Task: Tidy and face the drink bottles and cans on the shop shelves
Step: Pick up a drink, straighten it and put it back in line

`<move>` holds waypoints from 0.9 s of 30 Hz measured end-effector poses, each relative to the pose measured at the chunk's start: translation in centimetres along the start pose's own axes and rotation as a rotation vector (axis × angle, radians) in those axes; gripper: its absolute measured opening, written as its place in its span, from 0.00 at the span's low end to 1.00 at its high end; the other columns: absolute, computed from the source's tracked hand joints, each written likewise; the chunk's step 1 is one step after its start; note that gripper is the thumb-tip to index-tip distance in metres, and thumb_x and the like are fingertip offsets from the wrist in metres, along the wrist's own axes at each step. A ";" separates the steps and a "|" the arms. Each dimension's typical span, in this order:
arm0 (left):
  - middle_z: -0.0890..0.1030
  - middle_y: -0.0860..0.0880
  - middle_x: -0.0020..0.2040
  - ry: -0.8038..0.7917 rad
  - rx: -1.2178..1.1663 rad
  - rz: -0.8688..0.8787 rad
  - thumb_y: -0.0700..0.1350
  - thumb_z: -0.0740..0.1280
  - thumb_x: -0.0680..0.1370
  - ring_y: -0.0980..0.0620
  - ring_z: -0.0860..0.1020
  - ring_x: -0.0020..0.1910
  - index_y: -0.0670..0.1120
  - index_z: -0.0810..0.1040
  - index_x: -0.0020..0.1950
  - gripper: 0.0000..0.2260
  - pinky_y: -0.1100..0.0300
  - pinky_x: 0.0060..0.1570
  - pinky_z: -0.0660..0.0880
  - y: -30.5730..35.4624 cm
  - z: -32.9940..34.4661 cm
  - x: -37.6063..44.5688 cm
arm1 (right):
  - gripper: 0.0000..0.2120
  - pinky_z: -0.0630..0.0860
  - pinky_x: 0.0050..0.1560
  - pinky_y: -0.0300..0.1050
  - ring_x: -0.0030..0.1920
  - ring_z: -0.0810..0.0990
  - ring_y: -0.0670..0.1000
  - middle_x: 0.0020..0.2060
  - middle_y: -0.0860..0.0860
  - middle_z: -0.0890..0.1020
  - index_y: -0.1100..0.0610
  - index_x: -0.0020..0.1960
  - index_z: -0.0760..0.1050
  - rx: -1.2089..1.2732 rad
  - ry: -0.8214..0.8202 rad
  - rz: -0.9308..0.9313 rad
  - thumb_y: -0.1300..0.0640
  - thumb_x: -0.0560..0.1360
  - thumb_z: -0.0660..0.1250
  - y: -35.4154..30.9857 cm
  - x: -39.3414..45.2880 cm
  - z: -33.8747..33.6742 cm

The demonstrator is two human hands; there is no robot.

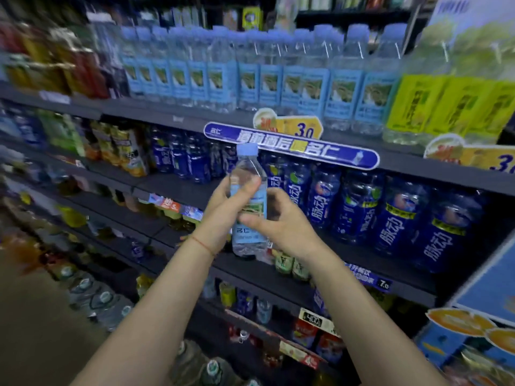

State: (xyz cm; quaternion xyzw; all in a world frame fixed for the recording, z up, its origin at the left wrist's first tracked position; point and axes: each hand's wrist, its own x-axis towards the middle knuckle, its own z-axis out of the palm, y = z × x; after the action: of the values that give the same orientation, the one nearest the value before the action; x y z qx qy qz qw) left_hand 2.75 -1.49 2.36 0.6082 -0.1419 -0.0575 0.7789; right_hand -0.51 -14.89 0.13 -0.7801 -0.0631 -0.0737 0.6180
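Upper left shelves blurred, labels unreadable. Centre frame: clear water bottle (249, 201), pale blue cap and label, upright, gripped by left hand (223, 215) and right hand (281, 221), fingers covering its middle.

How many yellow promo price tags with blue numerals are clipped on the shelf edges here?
2. One price tag stands above the long blue shelf banner, under the light-blue water bottles; the other price tag sits at the far right, cut off by the frame edge. Others may be lost in the blur.

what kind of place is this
Most likely a shop's drinks aisle: tiered shelves packed with rows of light-blue water bottles, dark blue drink bottles, and price tags on the shelf edges.
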 end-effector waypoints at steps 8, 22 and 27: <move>0.83 0.48 0.55 -0.100 0.081 0.280 0.60 0.68 0.76 0.50 0.81 0.56 0.49 0.78 0.57 0.18 0.53 0.55 0.78 7.7 -5.2 6.7 | 0.25 0.79 0.56 0.53 0.54 0.81 0.44 0.52 0.41 0.82 0.45 0.59 0.75 -0.128 0.269 -0.269 0.44 0.66 0.78 -8.6 7.4 3.5; 0.76 0.52 0.63 0.003 1.319 0.641 0.60 0.55 0.81 0.49 0.69 0.65 0.53 0.75 0.63 0.18 0.50 0.68 0.59 5.4 -10.6 21.9 | 0.37 0.81 0.50 0.59 0.54 0.81 0.57 0.59 0.52 0.79 0.53 0.67 0.70 -0.328 0.731 -0.043 0.38 0.65 0.78 -12.6 25.7 0.5; 0.75 0.54 0.64 0.038 1.385 0.693 0.61 0.51 0.81 0.50 0.68 0.64 0.55 0.75 0.61 0.18 0.50 0.63 0.58 4.3 -10.8 22.7 | 0.35 0.82 0.46 0.60 0.38 0.79 0.52 0.61 0.53 0.77 0.58 0.72 0.67 -0.359 0.697 0.083 0.45 0.72 0.75 -12.1 27.4 1.2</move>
State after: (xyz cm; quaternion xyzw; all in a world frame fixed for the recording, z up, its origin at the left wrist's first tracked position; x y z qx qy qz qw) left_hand 27.17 3.69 7.59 0.8783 -0.3142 0.3019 0.1966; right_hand 24.16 -10.71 16.72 -0.8058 0.1961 -0.3190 0.4587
